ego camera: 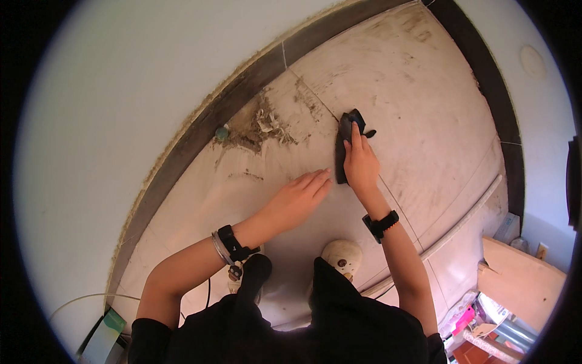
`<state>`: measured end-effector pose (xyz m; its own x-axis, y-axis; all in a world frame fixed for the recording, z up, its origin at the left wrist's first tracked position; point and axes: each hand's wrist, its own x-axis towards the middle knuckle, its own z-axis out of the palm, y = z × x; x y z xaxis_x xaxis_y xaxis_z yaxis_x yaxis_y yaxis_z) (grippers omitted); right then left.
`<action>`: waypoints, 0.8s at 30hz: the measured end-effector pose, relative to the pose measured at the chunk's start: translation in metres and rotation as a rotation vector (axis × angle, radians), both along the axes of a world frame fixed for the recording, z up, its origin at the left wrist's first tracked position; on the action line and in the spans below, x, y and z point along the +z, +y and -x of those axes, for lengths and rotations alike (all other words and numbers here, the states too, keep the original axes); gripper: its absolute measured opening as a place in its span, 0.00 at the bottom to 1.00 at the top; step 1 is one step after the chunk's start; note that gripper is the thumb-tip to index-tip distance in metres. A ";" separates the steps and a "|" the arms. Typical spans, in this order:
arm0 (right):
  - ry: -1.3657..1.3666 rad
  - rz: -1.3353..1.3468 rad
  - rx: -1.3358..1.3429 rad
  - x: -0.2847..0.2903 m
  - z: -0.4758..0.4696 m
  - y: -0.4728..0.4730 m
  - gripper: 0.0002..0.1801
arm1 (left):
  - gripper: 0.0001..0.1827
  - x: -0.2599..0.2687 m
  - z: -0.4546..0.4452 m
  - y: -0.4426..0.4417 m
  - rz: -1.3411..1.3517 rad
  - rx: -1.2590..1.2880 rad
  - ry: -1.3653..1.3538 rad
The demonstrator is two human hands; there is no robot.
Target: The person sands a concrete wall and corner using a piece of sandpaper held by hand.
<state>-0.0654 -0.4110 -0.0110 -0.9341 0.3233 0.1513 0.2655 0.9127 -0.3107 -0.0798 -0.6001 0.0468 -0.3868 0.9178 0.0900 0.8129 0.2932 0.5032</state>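
My right hand (362,166) grips a black brush (341,157), perhaps a broom head, its bristles against the pale tiled floor (427,113). The index finger presses along its top. Left of the brush, my left hand (305,193) hovers over the tiles with fingers stretched out and nothing in it. Beyond both hands, a heap of dirt and scraps (268,125) lies near the wall. A small green round object (222,133) sits at the heap's left end, against the dark skirting (200,123). Brown smears mark the tiles around the heap.
Pale clogs (342,255) are on my feet below. A long whitish pole or pipe (468,216) crosses the floor at right. Farther right stands a wooden board (518,277), with mixed clutter (489,318) below it. A green-and-white box (107,332) is at lower left.
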 end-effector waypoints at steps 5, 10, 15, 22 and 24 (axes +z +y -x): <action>0.048 0.027 0.151 0.000 0.043 -0.009 0.23 | 0.26 -0.010 0.018 0.007 0.012 0.033 0.076; 0.037 0.093 0.222 0.002 0.089 -0.017 0.21 | 0.24 -0.014 0.036 0.018 0.048 0.116 0.103; 0.069 0.112 0.273 -0.002 0.129 -0.035 0.21 | 0.29 -0.015 0.058 0.014 0.051 0.334 -0.045; 0.055 0.069 0.326 -0.002 0.132 -0.053 0.22 | 0.27 -0.012 0.060 -0.011 0.071 0.353 -0.062; 0.080 0.036 0.369 -0.005 0.131 -0.056 0.22 | 0.28 -0.010 0.058 -0.012 0.092 0.382 -0.065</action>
